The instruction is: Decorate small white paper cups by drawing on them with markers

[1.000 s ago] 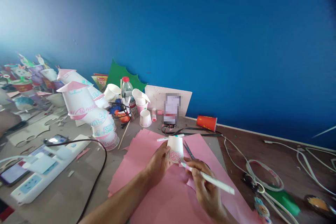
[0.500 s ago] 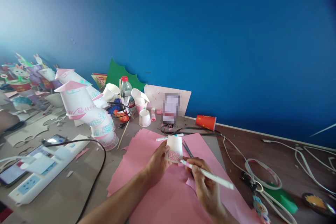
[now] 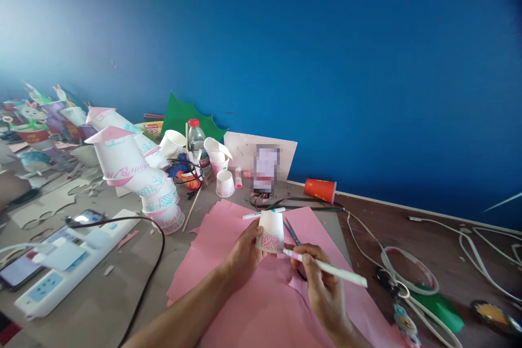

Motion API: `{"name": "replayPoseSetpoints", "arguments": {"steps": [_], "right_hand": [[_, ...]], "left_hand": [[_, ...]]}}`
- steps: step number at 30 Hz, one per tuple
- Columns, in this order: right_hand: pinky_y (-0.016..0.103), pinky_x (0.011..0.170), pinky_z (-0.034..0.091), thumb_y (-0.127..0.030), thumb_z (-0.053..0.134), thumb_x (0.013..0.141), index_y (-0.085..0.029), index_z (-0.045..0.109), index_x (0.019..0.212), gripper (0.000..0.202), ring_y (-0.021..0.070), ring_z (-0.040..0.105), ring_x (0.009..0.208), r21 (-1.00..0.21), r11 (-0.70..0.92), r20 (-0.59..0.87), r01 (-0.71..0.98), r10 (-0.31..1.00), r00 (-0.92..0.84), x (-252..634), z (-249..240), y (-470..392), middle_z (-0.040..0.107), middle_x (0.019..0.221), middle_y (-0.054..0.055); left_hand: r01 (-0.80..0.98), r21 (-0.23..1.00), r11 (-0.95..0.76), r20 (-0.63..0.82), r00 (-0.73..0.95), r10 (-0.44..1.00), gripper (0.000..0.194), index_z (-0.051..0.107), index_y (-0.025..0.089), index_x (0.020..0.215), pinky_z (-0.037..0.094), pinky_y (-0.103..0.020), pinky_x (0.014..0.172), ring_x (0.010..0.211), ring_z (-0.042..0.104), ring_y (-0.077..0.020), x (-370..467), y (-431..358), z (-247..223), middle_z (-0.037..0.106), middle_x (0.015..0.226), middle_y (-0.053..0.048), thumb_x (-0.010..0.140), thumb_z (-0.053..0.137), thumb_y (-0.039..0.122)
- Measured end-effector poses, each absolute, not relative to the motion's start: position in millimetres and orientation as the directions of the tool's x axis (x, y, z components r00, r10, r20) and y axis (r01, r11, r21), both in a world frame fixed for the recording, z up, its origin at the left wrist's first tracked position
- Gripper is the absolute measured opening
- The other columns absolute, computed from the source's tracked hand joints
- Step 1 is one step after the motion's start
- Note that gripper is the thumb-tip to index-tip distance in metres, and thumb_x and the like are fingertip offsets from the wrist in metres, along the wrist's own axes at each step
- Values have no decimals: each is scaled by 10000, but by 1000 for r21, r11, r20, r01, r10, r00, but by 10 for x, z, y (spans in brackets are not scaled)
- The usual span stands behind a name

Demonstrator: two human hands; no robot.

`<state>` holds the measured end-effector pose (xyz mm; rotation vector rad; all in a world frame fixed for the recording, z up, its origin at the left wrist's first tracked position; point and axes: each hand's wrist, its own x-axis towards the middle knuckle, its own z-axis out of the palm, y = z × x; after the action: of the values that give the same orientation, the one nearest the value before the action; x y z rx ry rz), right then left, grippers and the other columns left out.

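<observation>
Over pink paper [image 3: 228, 299], my left hand [image 3: 243, 253] grips a white paper cup [image 3: 271, 224] upside down, with a pink crosshatched patch drawn near its rim. In my right hand [image 3: 324, 288] is a white marker [image 3: 342, 274] with a pink band, its tip close to the lower right of the cup; whether it touches cannot be made out. Dark scissors [image 3: 292, 231] lie on the paper beside the cup, partly behind my right hand. Another white marker [image 3: 263, 213] rests just beyond the cup.
Decorated cup towers [image 3: 122, 155] stand at the left, near a power strip [image 3: 49, 288] with a black cable. Behind are a bottle [image 3: 196, 136], a loose paper cup [image 3: 225, 183] and a propped phone [image 3: 266, 168]. An orange cup [image 3: 320, 190] lies on its side. White cables [image 3: 367, 244] spread rightward.
My right hand and the marker have shifted slightly to the right, the tip drawing away from the cup's edge. My left hand and the cup stay nearly still.
</observation>
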<state>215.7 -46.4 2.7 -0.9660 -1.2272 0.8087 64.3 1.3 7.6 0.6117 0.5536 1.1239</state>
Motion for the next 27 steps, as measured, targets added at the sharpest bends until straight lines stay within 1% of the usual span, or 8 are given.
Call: {"name": "replayPoseSetpoints", "arguments": {"steps": [2,7,12,18,23,27], "right_hand": [[188,511,494,-400,545,951,-229,683,850,242,121,574,568,-922,386,380,3,907,184,2147,31,-460,643,659,-2],[189,463,476,-395,568,937,-223,688,871,220,116,558,532,-925,381,374,-6,910,178,2148,3,-456,653,673,1],[199,500,501,-407,562,938,-219,689,876,235,131,595,583,-928,373,369,10,915,164,2153,-5,-464,659,694,10],[196,433,448,-436,576,921,-213,675,816,266,113,517,465,-935,355,346,-25,923,166,2144,52,-458,592,571,-25],[207,477,481,-442,606,898,-202,689,794,274,130,553,539,-940,338,317,-55,920,228,2143,71,-454,618,617,-1],[206,483,486,-438,599,905,-202,692,816,269,133,563,554,-944,326,308,-56,928,210,2146,43,-455,622,628,2]], "left_hand": [[-650,693,311,-106,334,937,239,628,169,1025,440,-287,687,897,644,-238,647,12,75,711,930,-78,827,587,296],[-644,699,310,-104,338,936,282,628,167,1086,454,-310,765,944,636,-244,644,17,57,712,1004,-85,840,561,289],[-650,699,297,-86,336,938,295,632,163,1107,455,-318,792,951,629,-242,636,25,32,712,1007,-82,849,547,277],[-655,694,298,-97,325,941,276,644,161,1087,462,-310,779,925,632,-232,636,20,30,713,975,-72,846,545,251],[-651,694,308,-122,315,941,271,657,162,1068,464,-306,778,917,636,-230,639,17,66,718,968,-69,827,577,259],[-658,690,300,-105,319,942,260,661,155,1053,466,-311,783,927,636,-237,644,17,95,718,977,-76,833,570,260]]}}
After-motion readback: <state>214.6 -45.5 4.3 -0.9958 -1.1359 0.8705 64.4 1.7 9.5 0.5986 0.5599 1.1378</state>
